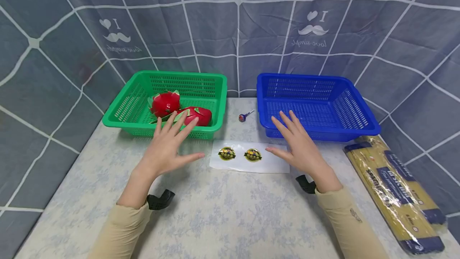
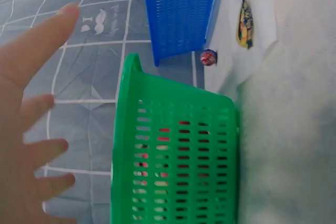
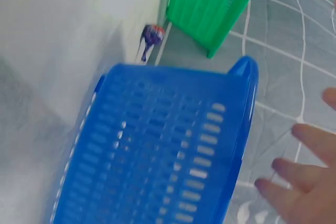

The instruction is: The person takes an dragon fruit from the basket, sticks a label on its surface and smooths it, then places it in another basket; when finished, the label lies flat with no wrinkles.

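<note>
My left hand [image 1: 163,151] is held with fingers spread in front of the green basket [image 1: 218,103], its fingertips overlapping the near rim in the head view. Two red dragon fruits with green scales lie in that basket, one dragon fruit [image 1: 166,104] behind the other dragon fruit [image 1: 203,116]. On the other side, my right hand [image 1: 300,149] spreads its fingers before the blue basket [image 1: 320,134], which has nothing in it. Neither hand holds anything. A wrapped lollipop [image 1: 242,117] lies between the baskets. Nearer me is a white sheet [image 1: 267,167] bearing two round black-and-gold stickers [image 1: 227,154].
Two yellow packs of spaghetti [image 1: 391,195] with dark blue labels lie at the right edge of the table [image 1: 230,215]. Behind the baskets hangs a grey-blue curtain [image 1: 215,31] with white lines. Black straps [image 1: 160,200] are on both wrists.
</note>
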The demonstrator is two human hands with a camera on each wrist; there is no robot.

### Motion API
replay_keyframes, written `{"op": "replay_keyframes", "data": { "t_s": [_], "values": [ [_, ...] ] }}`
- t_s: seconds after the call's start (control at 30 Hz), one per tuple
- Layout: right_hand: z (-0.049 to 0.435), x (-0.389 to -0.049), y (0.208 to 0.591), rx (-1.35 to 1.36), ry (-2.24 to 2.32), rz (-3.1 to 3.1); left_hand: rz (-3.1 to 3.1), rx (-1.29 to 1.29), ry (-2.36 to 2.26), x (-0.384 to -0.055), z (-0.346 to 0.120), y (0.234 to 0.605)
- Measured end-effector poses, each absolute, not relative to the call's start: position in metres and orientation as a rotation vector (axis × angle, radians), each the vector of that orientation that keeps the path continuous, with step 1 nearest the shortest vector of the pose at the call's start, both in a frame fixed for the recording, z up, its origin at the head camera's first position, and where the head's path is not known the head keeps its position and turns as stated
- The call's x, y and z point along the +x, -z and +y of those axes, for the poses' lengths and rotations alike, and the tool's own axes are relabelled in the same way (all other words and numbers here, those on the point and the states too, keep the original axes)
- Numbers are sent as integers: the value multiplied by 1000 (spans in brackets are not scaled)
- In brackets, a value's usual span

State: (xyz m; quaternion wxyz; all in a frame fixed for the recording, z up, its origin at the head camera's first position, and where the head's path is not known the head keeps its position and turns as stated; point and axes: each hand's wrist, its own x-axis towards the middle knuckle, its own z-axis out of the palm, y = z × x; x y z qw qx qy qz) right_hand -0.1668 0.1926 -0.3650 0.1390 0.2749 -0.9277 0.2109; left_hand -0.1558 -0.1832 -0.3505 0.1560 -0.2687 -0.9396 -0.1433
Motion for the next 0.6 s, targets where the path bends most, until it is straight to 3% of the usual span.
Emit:
{"op": "replay_keyframes", "data": {
  "t_s": [0.2, 0.6],
  "values": [
    [177, -175, 354, 886, -989, -2497, -2483, -767, 748, -154, -194, 355],
    [118, -208, 325, 980, -1789, -2302, -2294, -328, 1717, -159, -203, 378]
  ]
}}
